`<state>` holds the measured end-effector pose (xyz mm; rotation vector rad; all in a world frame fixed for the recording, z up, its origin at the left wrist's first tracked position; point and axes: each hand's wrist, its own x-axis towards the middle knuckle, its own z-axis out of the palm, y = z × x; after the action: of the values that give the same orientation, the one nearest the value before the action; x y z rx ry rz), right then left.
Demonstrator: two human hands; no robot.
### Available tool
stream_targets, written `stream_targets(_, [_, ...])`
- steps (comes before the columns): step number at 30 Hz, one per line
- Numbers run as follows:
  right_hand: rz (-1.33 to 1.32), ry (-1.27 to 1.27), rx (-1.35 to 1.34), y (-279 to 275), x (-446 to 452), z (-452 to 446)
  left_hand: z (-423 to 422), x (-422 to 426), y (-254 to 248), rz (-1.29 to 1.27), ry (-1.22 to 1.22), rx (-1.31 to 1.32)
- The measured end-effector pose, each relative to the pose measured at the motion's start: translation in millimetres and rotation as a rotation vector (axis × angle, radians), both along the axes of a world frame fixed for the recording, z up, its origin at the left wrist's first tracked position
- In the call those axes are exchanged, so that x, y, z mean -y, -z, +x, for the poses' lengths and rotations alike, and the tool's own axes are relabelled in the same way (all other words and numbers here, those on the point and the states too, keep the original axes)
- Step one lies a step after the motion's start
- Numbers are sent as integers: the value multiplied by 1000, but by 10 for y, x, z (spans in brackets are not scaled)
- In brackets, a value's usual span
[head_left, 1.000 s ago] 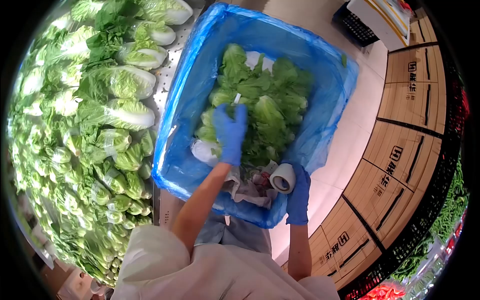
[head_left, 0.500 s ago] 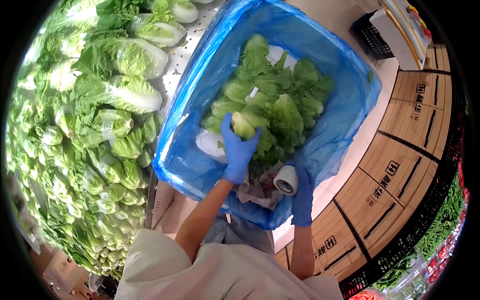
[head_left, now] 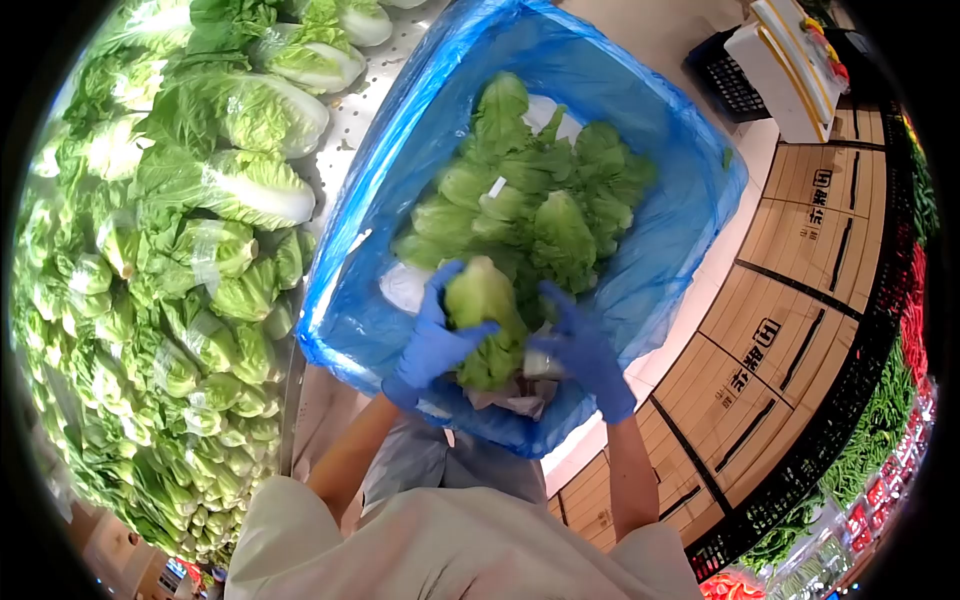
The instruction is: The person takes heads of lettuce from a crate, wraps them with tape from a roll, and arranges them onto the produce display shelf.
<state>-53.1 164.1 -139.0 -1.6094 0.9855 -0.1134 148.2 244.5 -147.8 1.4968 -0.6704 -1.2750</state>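
Observation:
My left hand, in a blue glove, grips a head of lettuce from its left side. The pale stem end points away from me and the leaves hang toward me. My right hand, also gloved in blue, holds a roll of white tape close to the lettuce's right side; it is slightly blurred and its palm partly covers the roll. Beyond both hands, several lettuce heads lie piled in a container lined with blue plastic. One of them bears a small white label.
Wrapped Chinese cabbages and other leafy greens fill the perforated shelf on the left. Brown cartons line the right side. A black crate and a white box stand at the upper right. Crumpled paper lies at the container's near end.
My left hand has brought a lettuce head toward me out of the pile. My right hand has moved left and slightly away from me with the tape roll, up to the lettuce.

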Motion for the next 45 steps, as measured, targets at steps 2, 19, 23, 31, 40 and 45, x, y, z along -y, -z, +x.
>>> stream_targets(2, [-24, 236, -129, 285, 298, -170, 92, 137, 124, 108, -53, -47])
stream_targets(19, [-111, 343, -828, 407, 346, 302, 517, -61, 423, 102, 47, -981])
stream_targets(23, [-43, 504, -685, 114, 116, 90, 612, -17, 158, 183, -8, -1238])
stream_targets(31, [526, 673, -24, -79, 183, -259, 706, 142, 310, 66, -6, -1202])
stream_targets(40, [200, 407, -365, 91, 445, -136, 672, 131, 317, 305, -374, -1015])
stream_targets(45, [543, 449, -139, -115, 598, -39, 695, 17, 146, 365, -323, -931])
